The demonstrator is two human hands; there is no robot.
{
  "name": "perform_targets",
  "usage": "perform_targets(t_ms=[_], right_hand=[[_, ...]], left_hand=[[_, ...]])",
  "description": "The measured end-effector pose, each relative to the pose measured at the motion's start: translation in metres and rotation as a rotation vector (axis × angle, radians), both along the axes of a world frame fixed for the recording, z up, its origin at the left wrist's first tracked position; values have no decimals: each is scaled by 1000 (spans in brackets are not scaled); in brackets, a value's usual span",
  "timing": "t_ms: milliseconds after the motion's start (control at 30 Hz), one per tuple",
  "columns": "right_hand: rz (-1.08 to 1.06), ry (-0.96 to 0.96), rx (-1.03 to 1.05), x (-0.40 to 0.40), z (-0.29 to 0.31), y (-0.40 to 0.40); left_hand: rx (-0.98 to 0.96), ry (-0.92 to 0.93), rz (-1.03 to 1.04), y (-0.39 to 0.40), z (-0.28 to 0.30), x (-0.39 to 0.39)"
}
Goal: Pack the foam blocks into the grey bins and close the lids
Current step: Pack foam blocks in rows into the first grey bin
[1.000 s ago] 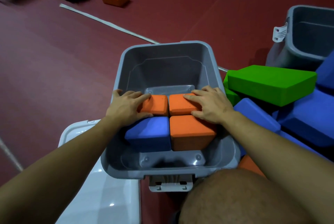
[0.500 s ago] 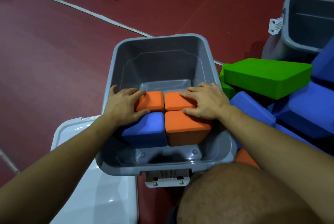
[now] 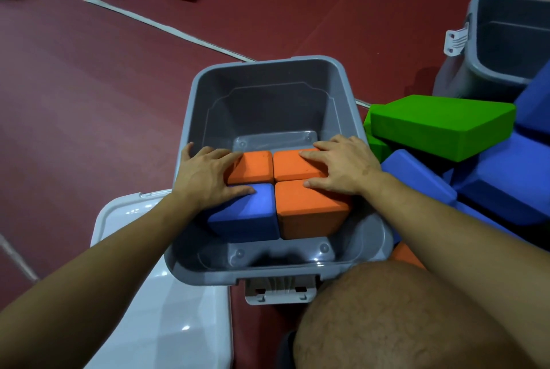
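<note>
Both hands, left [image 3: 205,176] and right [image 3: 342,168], press flat, grip apart, on 4 foam blocks [image 3: 309,208] in the grey bin [image 3: 268,68].

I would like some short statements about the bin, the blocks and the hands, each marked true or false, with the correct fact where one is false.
1. The bin holds four blocks: three orange and one blue. True.
2. The lid is closed on the bin. False: it lies on the floor beside the bin, at the person's left.
3. The left hand rests on an orange block and the blue block. True.
4. The right hand is lifting the green block. False: it presses on two orange blocks inside the bin; the green block lies outside, untouched.
5. The far part of the bin has no blocks. True.
</note>
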State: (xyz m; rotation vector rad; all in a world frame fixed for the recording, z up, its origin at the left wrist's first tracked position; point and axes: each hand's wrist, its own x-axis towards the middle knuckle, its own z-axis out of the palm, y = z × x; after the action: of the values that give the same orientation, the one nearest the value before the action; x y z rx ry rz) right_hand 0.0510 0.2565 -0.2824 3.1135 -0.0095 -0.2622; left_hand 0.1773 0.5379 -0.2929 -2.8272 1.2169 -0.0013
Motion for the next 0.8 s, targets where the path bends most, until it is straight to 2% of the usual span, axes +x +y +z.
perform_targets(t_ms=[500, 800], right_hand=[[4, 4, -7, -2, 1, 2], [-29, -37, 30, -2, 0, 1]], left_hand=[[94, 64, -10, 0, 3, -3], [43, 65, -31, 5, -7, 2]])
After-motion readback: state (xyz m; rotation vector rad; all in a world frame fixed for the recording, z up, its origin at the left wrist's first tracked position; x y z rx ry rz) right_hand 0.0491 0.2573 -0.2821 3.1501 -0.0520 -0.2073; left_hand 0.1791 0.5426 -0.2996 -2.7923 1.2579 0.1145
